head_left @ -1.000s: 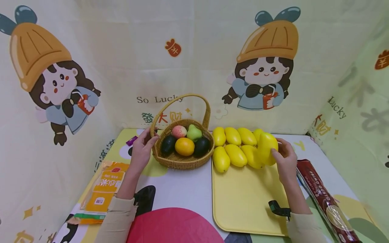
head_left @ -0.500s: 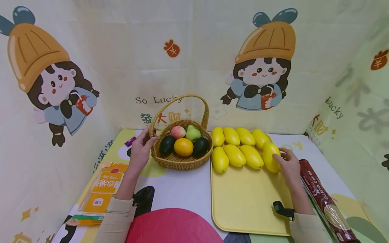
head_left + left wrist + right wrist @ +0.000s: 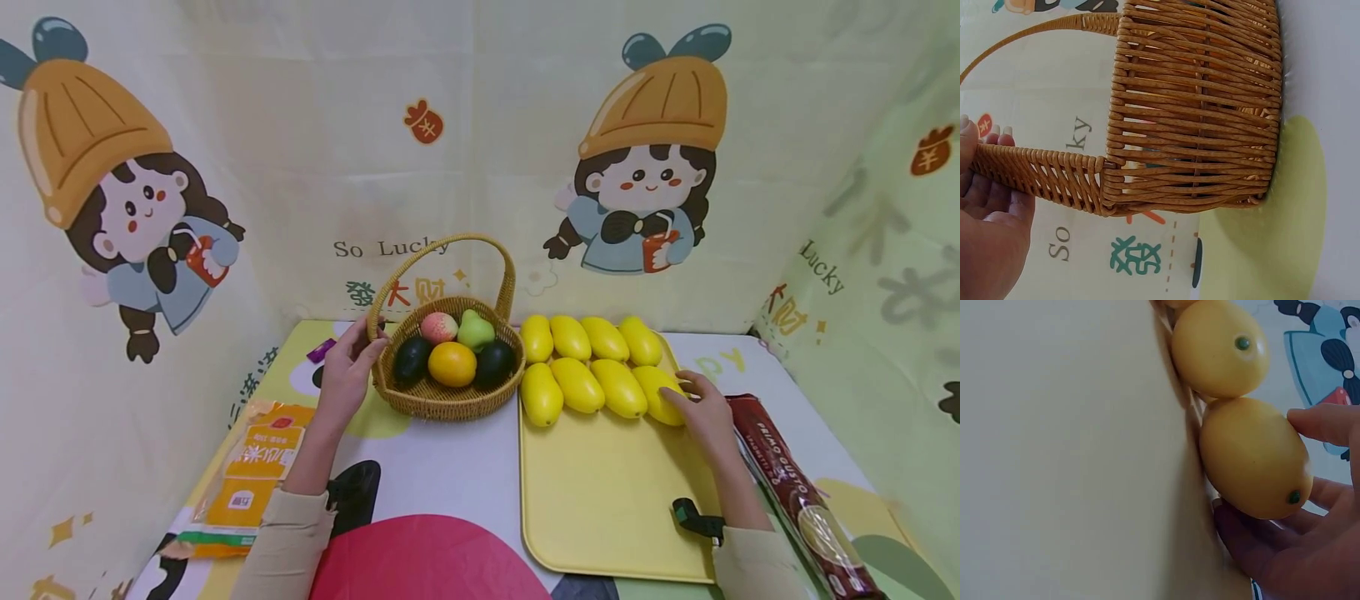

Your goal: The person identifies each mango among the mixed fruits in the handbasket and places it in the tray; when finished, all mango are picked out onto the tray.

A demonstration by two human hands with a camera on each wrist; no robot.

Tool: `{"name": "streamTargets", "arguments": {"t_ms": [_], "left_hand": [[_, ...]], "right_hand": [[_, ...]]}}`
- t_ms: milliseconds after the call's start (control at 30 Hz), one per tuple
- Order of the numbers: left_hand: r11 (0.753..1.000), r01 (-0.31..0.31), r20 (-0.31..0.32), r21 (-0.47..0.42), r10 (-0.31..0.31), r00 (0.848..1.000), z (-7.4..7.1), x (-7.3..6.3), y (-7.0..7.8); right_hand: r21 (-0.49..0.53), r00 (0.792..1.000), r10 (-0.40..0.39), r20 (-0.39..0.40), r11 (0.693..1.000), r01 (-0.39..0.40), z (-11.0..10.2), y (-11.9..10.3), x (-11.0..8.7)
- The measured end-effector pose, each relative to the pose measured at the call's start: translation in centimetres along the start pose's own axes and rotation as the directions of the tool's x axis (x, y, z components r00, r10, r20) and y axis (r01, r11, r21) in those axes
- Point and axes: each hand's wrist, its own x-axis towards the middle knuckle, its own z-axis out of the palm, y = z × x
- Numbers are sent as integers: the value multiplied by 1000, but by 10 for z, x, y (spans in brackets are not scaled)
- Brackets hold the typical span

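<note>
My left hand [image 3: 347,375] grips the left base of the handle [image 3: 1041,178] of a wicker basket [image 3: 450,408]. In the basket lie an orange [image 3: 452,364], a peach [image 3: 439,327], a green pear [image 3: 476,330] and two dark, egg-shaped fruits [image 3: 495,362]. Two rows of yellow mangoes [image 3: 576,385] lie at the far end of a yellow tray [image 3: 615,492]. My right hand [image 3: 707,417] holds the rightmost mango [image 3: 1254,456] of the front row, thumb on one side and fingers on the other. That mango touches its neighbour [image 3: 1219,350].
A red spaghetti pack [image 3: 798,492] lies along the tray's right side. On the left lies an orange snack bag [image 3: 258,475], with a small purple packet [image 3: 322,350] beyond it. Printed cloth walls [image 3: 510,100] stand at the back and sides.
My right hand has brought the mango down from above the tray to the right end of the front row, tilting it into line. The left hand has stayed on the basket handle.
</note>
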Motion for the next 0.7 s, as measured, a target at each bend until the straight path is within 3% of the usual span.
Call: {"name": "streamTargets", "arguments": {"t_ms": [200, 400, 533, 700], "left_hand": [[1000, 0, 6, 8, 0, 1000, 1, 1, -1], [1000, 15, 19, 7, -15, 1000, 1, 3, -4], [999, 43, 31, 3, -43, 999, 2, 2, -6], [996, 78, 55, 34, -79, 995, 1, 1, -8]], "right_hand": [[-35, 999, -4, 37, 999, 6, -2, -1, -2], [-44, 999, -32, -17, 999, 31, -5, -2, -3], [-51, 993, -103, -50, 994, 101, -8, -2, -5], [-102, 970, -235, -55, 968, 229, -12, -1, -4]]}}
